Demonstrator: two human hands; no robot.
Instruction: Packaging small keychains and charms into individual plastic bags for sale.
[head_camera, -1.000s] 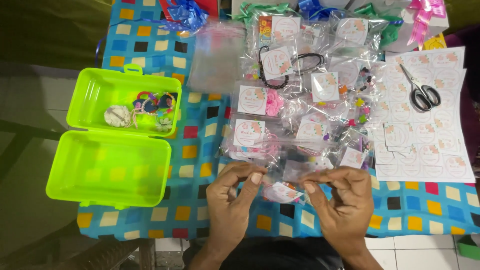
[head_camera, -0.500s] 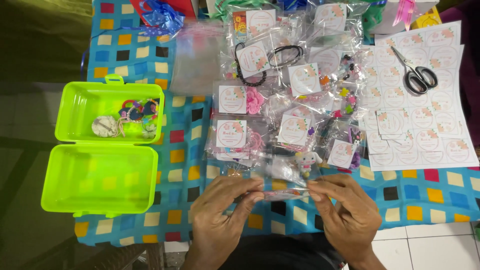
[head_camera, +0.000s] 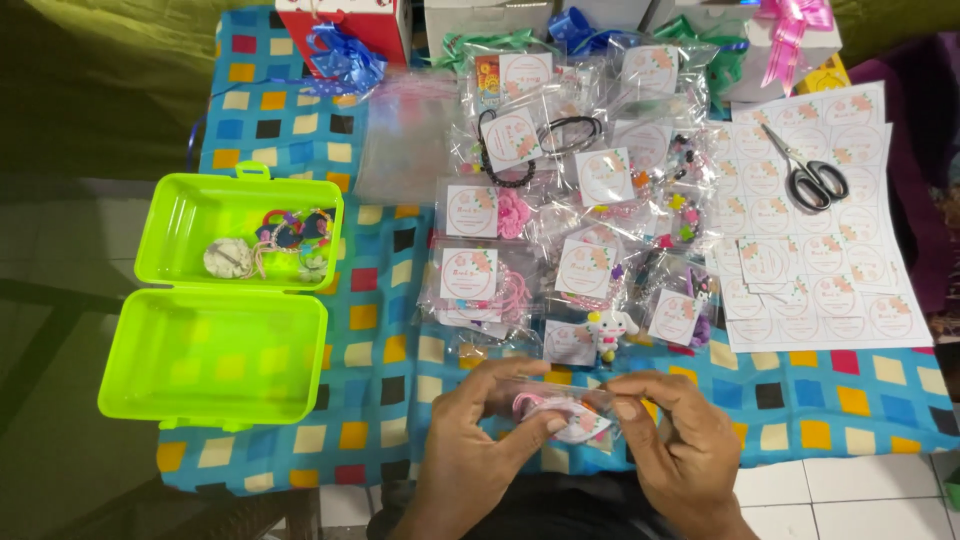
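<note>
Both my hands hold one small clear plastic packet (head_camera: 570, 418) with a pink item and a round sticker label inside, low over the front edge of the blue checked cloth (head_camera: 840, 400). My left hand (head_camera: 480, 440) pinches its left end and my right hand (head_camera: 675, 440) pinches its right end. Just beyond my fingers lies a heap of similar labelled clear packets (head_camera: 560, 230) holding hair ties and pink trinkets. A small white toy figure (head_camera: 606, 330) lies at the near edge of that heap.
An open lime-green plastic box (head_camera: 215, 340) sits at the left with small trinkets in its far half. Sheets of round sticker labels (head_camera: 830, 260) lie at the right with black scissors (head_camera: 812, 180) on them. Ribbon-tied gift boxes (head_camera: 340, 40) line the far edge.
My hands have drawn the packet nearer to me and closed in around it. The view has shifted, so the table sits slightly differently in frame.
</note>
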